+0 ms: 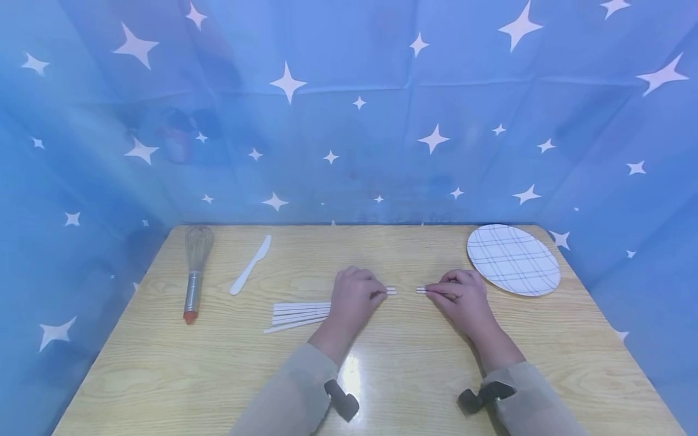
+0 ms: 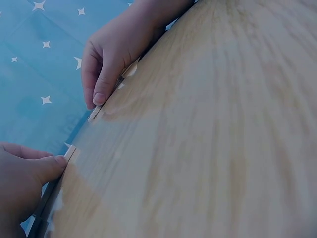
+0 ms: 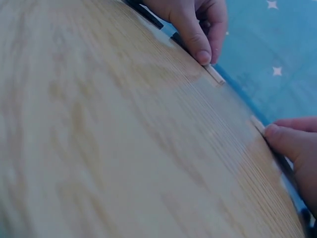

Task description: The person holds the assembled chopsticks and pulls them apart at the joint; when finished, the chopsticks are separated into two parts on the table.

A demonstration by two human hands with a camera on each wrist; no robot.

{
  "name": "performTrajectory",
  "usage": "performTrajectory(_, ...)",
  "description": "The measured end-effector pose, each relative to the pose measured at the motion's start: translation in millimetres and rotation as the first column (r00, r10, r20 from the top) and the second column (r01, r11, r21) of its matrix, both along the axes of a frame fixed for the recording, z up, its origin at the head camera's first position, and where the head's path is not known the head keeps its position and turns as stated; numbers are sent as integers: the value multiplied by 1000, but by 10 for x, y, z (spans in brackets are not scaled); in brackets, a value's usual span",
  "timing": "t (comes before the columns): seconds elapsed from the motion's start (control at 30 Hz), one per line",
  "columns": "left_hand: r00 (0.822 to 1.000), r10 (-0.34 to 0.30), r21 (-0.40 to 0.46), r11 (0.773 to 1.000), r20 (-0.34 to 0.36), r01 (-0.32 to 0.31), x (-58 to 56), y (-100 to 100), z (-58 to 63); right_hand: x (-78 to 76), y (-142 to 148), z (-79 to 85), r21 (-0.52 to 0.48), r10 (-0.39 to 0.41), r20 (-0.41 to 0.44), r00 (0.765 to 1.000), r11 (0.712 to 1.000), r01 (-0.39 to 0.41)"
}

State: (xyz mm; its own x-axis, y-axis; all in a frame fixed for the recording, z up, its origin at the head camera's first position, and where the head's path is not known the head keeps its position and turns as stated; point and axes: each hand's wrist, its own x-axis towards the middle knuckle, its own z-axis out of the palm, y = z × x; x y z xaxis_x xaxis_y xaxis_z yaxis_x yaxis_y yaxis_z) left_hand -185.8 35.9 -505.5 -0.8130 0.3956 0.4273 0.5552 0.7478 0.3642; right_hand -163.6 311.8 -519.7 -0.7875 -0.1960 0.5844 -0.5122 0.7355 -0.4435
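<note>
My left hand (image 1: 353, 298) pinches the ends of thin white sticks (image 1: 391, 291) between thumb and fingers, just above or on the tabletop. Facing it across a small gap, my right hand (image 1: 463, 298) pinches short white stick ends (image 1: 420, 290) in the same way. In the left wrist view, pale tips (image 2: 73, 150) poke out past the left thumb. The right wrist view shows a pale tip (image 3: 256, 124) beside the right thumb. Several white sticks (image 1: 300, 314) lie fanned left of the left hand, which covers their right ends. Whether these connect to the pinched ones, I cannot tell.
A whisk (image 1: 193, 272) with a red-tipped handle lies at the table's left. Beside it is a white plastic knife (image 1: 251, 265). A white plate with a line pattern (image 1: 512, 260) is at the back right. A blue starry curtain (image 1: 349, 133) surrounds the wooden table (image 1: 403, 363).
</note>
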Motion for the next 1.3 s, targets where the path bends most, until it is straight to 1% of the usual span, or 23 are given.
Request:
performTrajectory(0.13,999,-25,7,1000,-29,25,3,-13,-22,10,-15,5,-28,-23,31,999,999,24)
performTrajectory(0.23,996,-43,56,997,-82,48,14,-26,-34,4,-43,8,-30,-32,28,999,999,33)
performTrajectory(0.37,988,-55,106,992,-143,70,25,-43,-51,-21,-111,16,-30,-9,-44,999,1000,8)
performTrajectory(0.5,988,-43,98,994,-151,58,51,-99,-28,-54,-220,24,-29,34,-118,992,999,-37)
performTrajectory(0.57,988,-37,94,994,-152,51,72,-147,-5,-67,-283,26,-27,45,-128,991,998,-49)
performTrajectory(0.67,987,-31,86,995,-161,45,97,-240,11,-71,-384,27,-22,53,-113,992,998,-55)
performTrajectory(0.83,985,-23,85,996,-173,38,133,-441,20,-69,-567,25,-21,65,-63,996,998,-66)
performTrajectory(0.93,988,-8,90,996,-157,22,138,-612,34,-81,-704,23,-20,82,-41,996,996,-83)
performTrajectory(1.0,990,14,91,996,-143,-1,133,-750,34,-89,-803,24,-21,104,-27,994,994,-105)
performTrajectory(1.17,989,75,90,994,-125,-64,123,-1127,7,-99,-1040,16,-17,169,-31,985,985,-170)
performTrajectory(1.3,989,106,89,991,-104,-97,153,-1364,-19,-95,-1200,10,-3,193,-46,980,981,-193)
